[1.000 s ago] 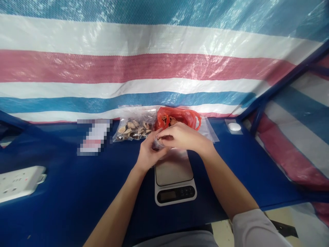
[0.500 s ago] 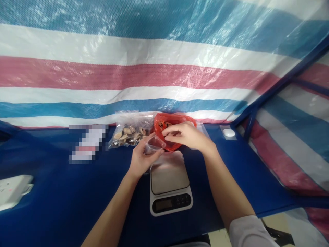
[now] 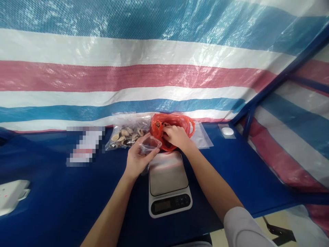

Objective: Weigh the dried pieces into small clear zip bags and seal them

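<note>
My left hand (image 3: 136,159) grips a small clear plastic cup (image 3: 149,145) by its side, just above the near left corner of the red bag. My right hand (image 3: 177,135) rests at the mouth of an orange-red plastic bag (image 3: 158,132), with its fingertips among the brown pieces inside. Whether those fingers hold a piece is hidden. To the left lies a clear zip bag (image 3: 125,137) of brown and cream shell-like pieces. A digital kitchen scale (image 3: 168,183) with a steel pan sits just below both hands, with nothing on its pan.
A flat clear plastic bag (image 3: 203,137) lies right of the red bag. A pixelated white packet (image 3: 84,144) lies further left, and a white power strip (image 3: 11,195) sits at the left edge. A small white round object (image 3: 227,131) lies back right. Striped tarp walls rise behind the blue tabletop.
My right hand has moved away from the cup and down into the red bag. My left hand has shifted slightly left, still holding the cup.
</note>
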A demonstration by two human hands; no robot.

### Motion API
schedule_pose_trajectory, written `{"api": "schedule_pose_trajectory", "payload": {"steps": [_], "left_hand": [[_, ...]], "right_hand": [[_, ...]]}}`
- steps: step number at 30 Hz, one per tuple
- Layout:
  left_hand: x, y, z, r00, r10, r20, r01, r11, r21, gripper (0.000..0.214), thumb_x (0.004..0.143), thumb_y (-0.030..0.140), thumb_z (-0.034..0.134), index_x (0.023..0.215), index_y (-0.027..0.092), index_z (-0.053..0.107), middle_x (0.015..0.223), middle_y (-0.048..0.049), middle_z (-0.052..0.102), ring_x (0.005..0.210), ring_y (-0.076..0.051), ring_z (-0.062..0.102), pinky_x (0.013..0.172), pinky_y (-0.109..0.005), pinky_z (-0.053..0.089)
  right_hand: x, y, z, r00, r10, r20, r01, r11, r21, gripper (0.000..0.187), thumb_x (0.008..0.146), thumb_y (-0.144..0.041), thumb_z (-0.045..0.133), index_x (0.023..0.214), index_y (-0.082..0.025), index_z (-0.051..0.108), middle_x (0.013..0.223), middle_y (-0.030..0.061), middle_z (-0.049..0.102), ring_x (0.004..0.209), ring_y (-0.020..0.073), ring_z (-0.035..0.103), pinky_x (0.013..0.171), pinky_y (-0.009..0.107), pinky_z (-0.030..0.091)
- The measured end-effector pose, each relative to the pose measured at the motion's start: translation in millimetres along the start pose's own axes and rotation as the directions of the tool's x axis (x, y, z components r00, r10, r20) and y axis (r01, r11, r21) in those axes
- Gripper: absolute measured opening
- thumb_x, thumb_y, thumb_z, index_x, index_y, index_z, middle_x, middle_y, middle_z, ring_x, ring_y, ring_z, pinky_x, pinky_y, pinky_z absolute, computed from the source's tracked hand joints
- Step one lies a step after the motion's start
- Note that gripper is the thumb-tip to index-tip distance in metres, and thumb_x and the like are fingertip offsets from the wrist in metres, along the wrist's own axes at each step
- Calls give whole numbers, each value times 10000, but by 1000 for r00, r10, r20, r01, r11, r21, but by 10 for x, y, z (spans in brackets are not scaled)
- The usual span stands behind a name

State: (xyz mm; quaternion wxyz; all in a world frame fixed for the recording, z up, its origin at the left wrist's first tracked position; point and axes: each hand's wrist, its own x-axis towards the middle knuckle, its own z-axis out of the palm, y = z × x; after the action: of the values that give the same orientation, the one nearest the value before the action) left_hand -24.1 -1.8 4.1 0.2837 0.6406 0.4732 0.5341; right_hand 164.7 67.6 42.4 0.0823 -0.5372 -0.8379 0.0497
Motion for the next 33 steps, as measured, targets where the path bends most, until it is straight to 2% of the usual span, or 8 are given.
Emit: {"api": "schedule_pose_trajectory", "payload": {"steps": [5,11,15,25,33], "left_hand": [[-4,-21,7,1000,1,4,-1,1000,-15,615,770,446,796,1301,176,642,1255,-128,706,1181,-291,671,1079,-441,516],[-3,-69,9,1000,19,-3,-19,1000,-20,590,774,438,798,1290,189,652,1269,-127,699,1182,-295,669,1052,-445,534],[1,-52,1,1000,22,-5,-22,1000,6,568,778,432,795,1272,186,661,1264,-126,701,1204,-296,657,1080,-453,514],[6,-10,3,1000,21,-13,-21,1000,8,540,783,427,791,1252,190,666,1270,-116,703,1204,-290,661,1084,-452,514],[8,3,13,1000,-2,-8,2,1000,-20,603,777,465,790,1286,176,648,1245,-119,713,1163,-283,680,1048,-434,539]], "right_hand": [[44,-25,89,1000,-9,13,9,999,-32,342,1000,-280,426,1206,-222,693,1269,78,712,1112,263,674,793,328,527],[55,-25,117,999,-10,42,12,998,-56,310,956,-286,502,1183,-240,708,1242,67,724,1063,260,693,774,332,530],[55,-17,131,999,0,43,2,998,-57,307,967,-306,488,1157,-239,720,1187,78,743,1024,266,706,759,329,518],[66,85,39,995,64,72,-59,996,-71,338,1014,-276,425,1087,-187,742,1121,138,745,1018,252,698,810,315,474],[66,158,25,997,68,21,-68,997,-41,338,1018,-338,469,1063,-191,770,1042,122,772,953,247,707,801,318,462]]}}
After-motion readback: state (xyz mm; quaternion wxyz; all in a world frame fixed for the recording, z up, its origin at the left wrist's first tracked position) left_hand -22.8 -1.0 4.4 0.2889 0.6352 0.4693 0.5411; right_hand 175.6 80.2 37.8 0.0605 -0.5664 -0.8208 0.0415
